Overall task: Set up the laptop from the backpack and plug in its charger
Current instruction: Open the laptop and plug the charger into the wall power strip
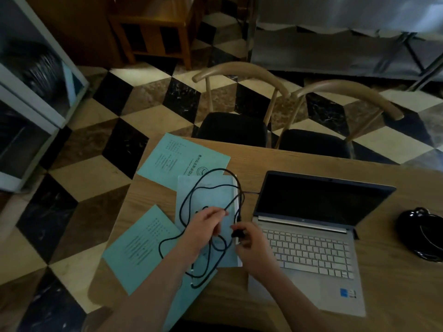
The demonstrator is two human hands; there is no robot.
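Head view:
Laptop (311, 236): lay open on table (395, 283), screen dark.
Left hand (203, 230): fingers pinched cable (191, 200), loops over blue papers (134, 248).
Right hand (251, 243): gripped a small black piece of the cable, just beside laptop.

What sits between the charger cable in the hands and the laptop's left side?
Nothing visible. The cable, pinched by the left hand and right hand, loops over teal papers; one strand already reaches the laptop's left edge.
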